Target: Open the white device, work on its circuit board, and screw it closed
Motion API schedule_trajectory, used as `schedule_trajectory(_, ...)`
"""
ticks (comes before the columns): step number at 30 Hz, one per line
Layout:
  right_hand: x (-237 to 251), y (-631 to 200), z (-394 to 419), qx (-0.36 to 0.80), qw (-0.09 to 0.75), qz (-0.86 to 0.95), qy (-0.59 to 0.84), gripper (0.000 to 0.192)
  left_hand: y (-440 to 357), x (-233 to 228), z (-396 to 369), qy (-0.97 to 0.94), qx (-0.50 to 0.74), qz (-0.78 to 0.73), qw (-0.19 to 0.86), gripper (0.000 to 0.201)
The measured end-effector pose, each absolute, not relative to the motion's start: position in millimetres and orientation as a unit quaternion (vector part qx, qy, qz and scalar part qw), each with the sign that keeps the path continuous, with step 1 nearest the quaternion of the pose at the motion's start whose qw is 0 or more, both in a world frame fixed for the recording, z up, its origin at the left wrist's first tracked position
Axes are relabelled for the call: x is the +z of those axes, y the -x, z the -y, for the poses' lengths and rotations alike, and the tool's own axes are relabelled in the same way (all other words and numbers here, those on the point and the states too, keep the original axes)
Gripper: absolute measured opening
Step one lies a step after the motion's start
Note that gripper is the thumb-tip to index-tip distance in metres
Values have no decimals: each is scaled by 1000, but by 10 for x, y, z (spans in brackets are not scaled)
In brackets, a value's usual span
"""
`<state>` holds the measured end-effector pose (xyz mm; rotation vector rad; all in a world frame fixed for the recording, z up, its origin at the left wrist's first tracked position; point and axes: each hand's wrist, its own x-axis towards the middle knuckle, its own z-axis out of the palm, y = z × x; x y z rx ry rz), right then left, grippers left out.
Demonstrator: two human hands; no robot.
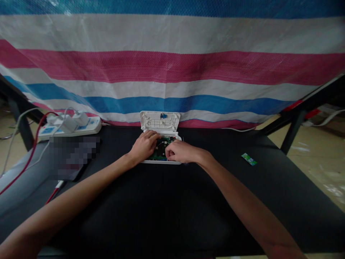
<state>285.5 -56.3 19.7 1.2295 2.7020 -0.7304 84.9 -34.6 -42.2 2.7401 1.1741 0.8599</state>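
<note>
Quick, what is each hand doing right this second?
Left hand: fingers curled loosely, resting on the open white case; no clear grip on anything.
Right hand: closed in a fist over the green circuit board; what it holds cannot be told.

Both arms are bare from the bottom edge of the picture up to the hands; no sleeve shows on either one. The left hand (144,145) and the right hand (181,151) wear no gloves. No watch, ring or band shows on the wrists or fingers. The forearms look slim and long.
</note>
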Motion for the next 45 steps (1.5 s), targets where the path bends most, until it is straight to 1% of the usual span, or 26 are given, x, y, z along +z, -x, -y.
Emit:
schedule_trajectory(6, 200, -2860, 570, -229, 60, -882, -407, 16, -837, -403, 346, -873, 299, -380, 65, 21)
schedule_trajectory(12, 258, -2935, 527, -227, 19, -879, -420, 14, -828, -374, 352, -849, 330, -396, 119, 19)
schedule_trajectory(17, 281, -2998, 498, -207, -35, -856, -472, 11, -823, -377, 355, -852, 331, -391, 107, 19)
schedule_trajectory(21, 259, -2973, 516, -173, 1, -844, -507, 12, -819, -388, 353, -857, 335, -380, 94, 20)
schedule_trajectory(27, 246, -2899, 563, -140, 58, -852, -501, 20, -819, -386, 366, -855, 340, -382, 89, 19)
schedule_trajectory(37, 182, -2802, 602, -141, 53, -851, -503, 24, -803, -359, 394, -849, 325, -409, 83, 19)
schedule_trajectory(45, 184, -2742, 619, -138, 40, -846, -514, 23, -818, -342, 406, -865, 284, -407, 82, 5)
